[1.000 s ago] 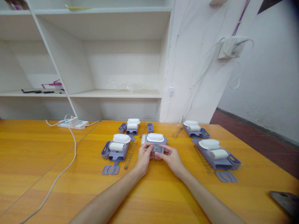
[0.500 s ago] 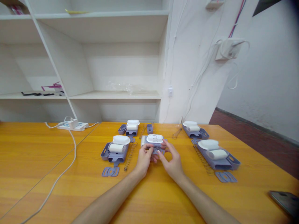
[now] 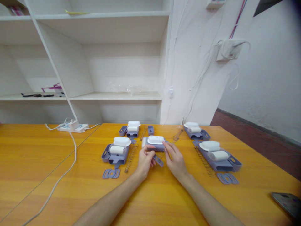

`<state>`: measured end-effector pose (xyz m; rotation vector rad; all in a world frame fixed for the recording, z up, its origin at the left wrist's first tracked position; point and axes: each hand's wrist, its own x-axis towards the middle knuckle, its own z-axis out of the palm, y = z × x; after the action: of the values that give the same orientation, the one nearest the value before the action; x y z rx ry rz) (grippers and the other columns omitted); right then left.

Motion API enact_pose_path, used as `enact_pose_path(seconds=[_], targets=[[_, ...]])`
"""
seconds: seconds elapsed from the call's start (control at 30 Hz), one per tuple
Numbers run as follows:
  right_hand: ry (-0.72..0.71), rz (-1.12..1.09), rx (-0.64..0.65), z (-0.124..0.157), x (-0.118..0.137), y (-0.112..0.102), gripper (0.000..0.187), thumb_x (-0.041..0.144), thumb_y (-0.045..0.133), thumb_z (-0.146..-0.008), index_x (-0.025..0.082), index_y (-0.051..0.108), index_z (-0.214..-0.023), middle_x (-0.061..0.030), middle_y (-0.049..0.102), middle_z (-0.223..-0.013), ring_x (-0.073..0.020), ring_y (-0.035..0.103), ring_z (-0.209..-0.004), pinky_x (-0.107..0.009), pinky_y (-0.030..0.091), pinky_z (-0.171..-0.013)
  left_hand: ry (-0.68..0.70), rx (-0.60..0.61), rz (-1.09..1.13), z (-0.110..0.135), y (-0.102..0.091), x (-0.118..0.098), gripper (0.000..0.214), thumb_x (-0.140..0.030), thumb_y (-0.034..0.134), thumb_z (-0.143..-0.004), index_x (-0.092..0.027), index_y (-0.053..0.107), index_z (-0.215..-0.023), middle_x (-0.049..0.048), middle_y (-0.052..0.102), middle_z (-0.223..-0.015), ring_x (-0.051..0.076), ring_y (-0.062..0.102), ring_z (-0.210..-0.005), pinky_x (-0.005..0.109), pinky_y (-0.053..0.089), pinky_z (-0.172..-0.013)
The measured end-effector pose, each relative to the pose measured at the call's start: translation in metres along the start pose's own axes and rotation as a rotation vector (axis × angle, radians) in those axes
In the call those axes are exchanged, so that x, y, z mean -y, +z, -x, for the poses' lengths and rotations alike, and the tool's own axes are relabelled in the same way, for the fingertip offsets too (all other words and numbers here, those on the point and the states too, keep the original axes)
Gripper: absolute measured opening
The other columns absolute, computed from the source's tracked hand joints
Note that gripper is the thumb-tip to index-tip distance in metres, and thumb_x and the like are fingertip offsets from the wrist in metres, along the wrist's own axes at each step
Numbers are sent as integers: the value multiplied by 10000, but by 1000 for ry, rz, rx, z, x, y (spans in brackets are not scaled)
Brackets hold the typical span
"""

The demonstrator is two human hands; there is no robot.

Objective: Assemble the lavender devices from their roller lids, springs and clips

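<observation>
My left hand (image 3: 145, 159) is closed on a flat grey-purple slotted plastic piece (image 3: 158, 160), which tilts down from the fingertips. My right hand (image 3: 176, 158) is apart from that piece, its fingers stretched beside the right end of a grey-purple plastic housing (image 3: 158, 147); whether they touch it I cannot tell. A white oval bristle brush (image 3: 156, 140) lies on this housing, and a white roller (image 3: 144, 142) stands at its left end. Something thin and wiry shows faintly between the hands. A coil spring (image 3: 131, 158) lies left of my left hand.
Similar housings with white rollers and brushes lie left (image 3: 117, 153) and right (image 3: 219, 157). Flat slotted pieces (image 3: 227, 178) and springs (image 3: 204, 161) lie by them. A phone (image 3: 288, 204) is at the right edge. A power strip (image 3: 74, 126) trails a white cable (image 3: 74, 150).
The slotted piece has come away from between both hands and now hangs tilted from my left hand alone. My right hand has let go and its fingers have straightened.
</observation>
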<state>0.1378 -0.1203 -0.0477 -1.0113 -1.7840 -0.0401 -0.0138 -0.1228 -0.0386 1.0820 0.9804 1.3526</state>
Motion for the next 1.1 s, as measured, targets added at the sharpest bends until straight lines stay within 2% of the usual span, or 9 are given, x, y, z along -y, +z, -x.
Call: enact_pose_path(seconds=[0.07,0.13,0.3,0.5,0.6,0.73,0.8,0.9,1.1], targets=[[69,6,-7,-1,1,-1,299,191,432,-862,262,557,-1124,-66,622,-1045,-218,567,-1007,-388,436,-901,31,19,-9,1,1,-1,298,-413,585,-731,-164,527,-885,-84,440,-394,71,398,-287,151,237,-288],[172,-18,-60,-1,1,-2,212,260,461,-863,239,569,-1045,-68,640,-998,-216,589,-954,-376,446,-872,66,29,-21,3,1,-2,322,-479,516,-785,-168,522,-868,-83,414,-378,72,372,-288,160,212,-294],[413,-150,-112,-1,-2,-6,260,365,457,-865,215,474,-1076,-68,664,-909,-206,621,-859,-321,473,-736,183,-32,-127,6,2,-6,345,-507,448,-829,-172,523,-858,-74,408,-400,73,345,-341,173,239,-362],[455,-97,-81,-2,0,-7,381,405,419,-874,210,460,-1199,-59,680,-819,-206,639,-735,-310,469,-678,396,-62,-436,-4,1,-20,219,-402,473,-841,-199,554,-860,-42,460,-524,104,434,-481,194,291,-475],[435,-70,-74,-4,1,-6,423,407,418,-875,215,462,-1250,-58,679,-792,-206,641,-724,-304,476,-666,518,-157,-584,-21,1,-29,170,-350,474,-842,-214,569,-881,-16,525,-616,127,487,-580,213,341,-576],[385,-37,-57,-4,-1,-5,423,393,410,-880,204,474,-1254,-69,688,-870,-195,644,-737,-294,488,-662,639,-239,-862,-53,7,-42,146,-306,484,-824,-207,585,-861,54,588,-862,190,525,-875,281,366,-811],[368,-21,-55,-4,-2,-5,420,387,402,-884,196,478,-1250,-66,690,-875,-190,645,-742,-290,494,-662,592,-226,-1074,-70,13,-47,220,-351,449,-842,-200,598,-901,85,578,-960,218,499,-982,325,342,-890],[352,0,-55,-3,-3,-5,413,379,404,-883,193,490,-1241,-50,691,-830,-186,645,-729,-289,498,-669,325,-141,-1335,-94,20,-50,417,-490,324,-871,-206,598,-1009,120,549,-1099,254,457,-1096,380,323,-935],[330,2,-64,-3,-3,-4,408,376,404,-884,211,488,-1248,-41,687,-829,-183,642,-714,-280,498,-655,89,-53,-1384,-122,27,-34,643,-634,274,-811,-135,622,-1020,221,533,-1181,358,478,-1118,468,360,-888]])
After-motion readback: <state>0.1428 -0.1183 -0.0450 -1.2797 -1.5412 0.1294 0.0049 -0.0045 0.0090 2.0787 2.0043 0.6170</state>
